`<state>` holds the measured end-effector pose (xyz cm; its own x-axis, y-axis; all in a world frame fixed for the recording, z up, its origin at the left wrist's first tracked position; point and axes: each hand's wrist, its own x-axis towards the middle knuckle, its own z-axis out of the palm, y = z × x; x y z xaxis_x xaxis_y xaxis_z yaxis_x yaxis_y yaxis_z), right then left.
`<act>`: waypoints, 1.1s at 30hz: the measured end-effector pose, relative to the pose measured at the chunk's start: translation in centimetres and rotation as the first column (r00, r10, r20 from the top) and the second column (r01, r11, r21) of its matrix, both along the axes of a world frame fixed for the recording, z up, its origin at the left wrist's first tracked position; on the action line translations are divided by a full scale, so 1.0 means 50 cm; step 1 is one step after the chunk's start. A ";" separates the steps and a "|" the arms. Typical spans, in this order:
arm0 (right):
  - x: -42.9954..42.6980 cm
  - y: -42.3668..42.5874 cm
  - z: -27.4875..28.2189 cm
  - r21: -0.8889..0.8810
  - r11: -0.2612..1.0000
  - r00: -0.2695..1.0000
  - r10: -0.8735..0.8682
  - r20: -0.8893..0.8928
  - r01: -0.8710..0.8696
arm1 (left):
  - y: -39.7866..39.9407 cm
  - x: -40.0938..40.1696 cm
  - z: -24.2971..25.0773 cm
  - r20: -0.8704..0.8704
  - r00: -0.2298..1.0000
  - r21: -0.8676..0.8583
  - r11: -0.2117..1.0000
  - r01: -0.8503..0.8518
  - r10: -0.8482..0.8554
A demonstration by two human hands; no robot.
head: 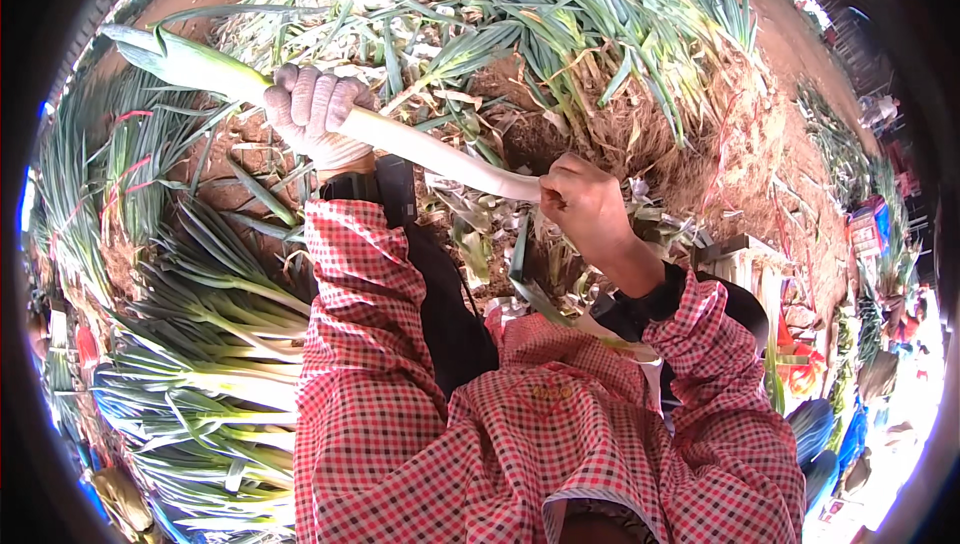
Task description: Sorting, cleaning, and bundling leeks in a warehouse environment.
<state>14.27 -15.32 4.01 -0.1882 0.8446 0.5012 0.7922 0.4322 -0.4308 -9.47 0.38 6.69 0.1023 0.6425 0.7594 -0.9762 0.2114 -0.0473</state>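
Observation:
My left hand (pixel 319 116), in a grey-white knitted glove, grips a large green onion (pixel 442 158) around the upper part of its stalk. Its green top points to the upper left, and the smooth white shank slants down to the right. At the white lower end is my bare right hand (pixel 585 195), its fingers curled closed on the tip. The fingers hide that end, so I cannot tell whether roots are on it. Below the shank, peeled leaf scraps (pixel 472 244) litter the soil.
Unpeeled green onions with hairy roots (pixel 637 71) are heaped at the upper right. Cleaned green onions (pixel 232 386) lie stacked along my left side. Bundles with red ties (pixel 127 161) stand at far left, and a pile of stripped leaves (pixel 352 4) spreads ahead. A wooden stool (pixel 742 251) is by my right arm.

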 end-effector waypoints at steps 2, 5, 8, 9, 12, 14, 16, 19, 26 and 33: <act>0.001 0.003 -0.004 -0.009 1.000 1.000 0.014 -0.022 -0.014 | -0.005 0.000 0.005 0.000 1.000 -0.014 1.000 -0.005 0.005; 0.005 0.001 0.000 -0.069 0.997 0.998 0.032 -0.057 -0.036 | -0.008 0.001 0.009 -0.015 1.000 0.020 1.000 0.000 0.000; 0.005 -0.001 0.000 -0.082 0.996 0.997 0.020 -0.081 -0.027 | -0.009 0.003 0.010 -0.014 1.000 0.010 1.000 0.021 -0.021; 0.005 -0.001 0.001 -0.073 0.997 0.996 0.012 -0.086 -0.019 | -0.009 0.002 0.012 -0.016 0.999 0.022 0.999 0.030 -0.030; 0.020 0.000 0.009 -0.157 0.987 0.973 -0.020 -0.229 -0.016 | -0.009 0.002 0.018 0.004 0.998 0.073 0.995 0.063 -0.063; 0.047 0.009 0.011 -0.343 0.938 0.962 -0.050 -0.270 -0.048 | -0.015 0.003 0.027 0.050 0.994 0.127 0.988 0.090 -0.097; 0.076 0.018 0.006 -0.563 0.819 0.917 -0.134 -0.377 -0.112 | -0.020 0.007 0.031 0.061 0.992 0.148 0.984 0.103 -0.113; 0.092 0.019 -0.026 -0.672 0.731 0.889 -0.220 -0.402 -0.123 | -0.032 0.016 0.035 0.107 0.982 0.144 0.980 0.137 -0.153; 0.185 0.014 -0.100 -0.472 0.627 0.740 -0.268 0.617 0.620 | -0.036 0.024 0.048 0.108 0.972 0.080 0.976 0.202 -0.209; 0.082 -0.021 0.048 -0.036 0.978 0.962 0.197 -0.189 -0.207 | -0.006 0.005 0.020 -0.128 0.987 -0.112 0.990 0.084 -0.098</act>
<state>18.38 -16.40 6.39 -0.2669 0.8255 0.4974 0.5959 0.5470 -0.5880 -9.21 0.08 7.67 0.2593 0.7018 0.6635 -0.9523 0.3004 0.0544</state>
